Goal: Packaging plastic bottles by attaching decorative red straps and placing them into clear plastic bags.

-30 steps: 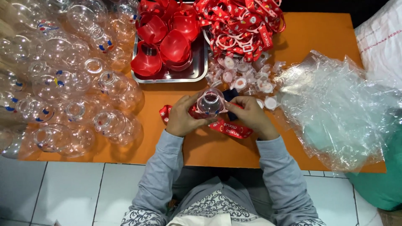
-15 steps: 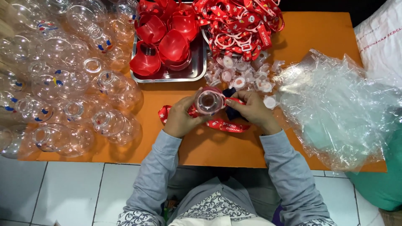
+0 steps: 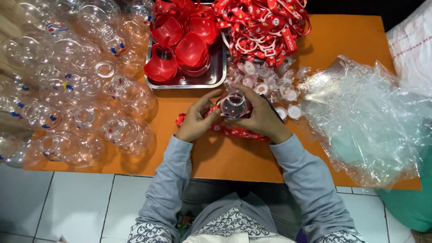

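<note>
An orange worktop (image 3: 351,36) is carrying everything. At 10 o'clock, clear round bottles (image 3: 72,85) are crowding its left side. At 12 o'clock, a metal tray (image 3: 211,78) is holding red cup-shaped pieces (image 3: 189,47), with a heap of red lanyards (image 3: 263,20) lying just beside it. Small clear caps (image 3: 270,83) are sitting below the heap. At 3 o'clock, crumpled clear plastic bags (image 3: 364,121) are spreading out.

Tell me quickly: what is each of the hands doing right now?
Left hand: closed on the red strap, fingertips touching the clear bottle.
Right hand: closed around the clear bottle, holding it above the orange table.
</note>
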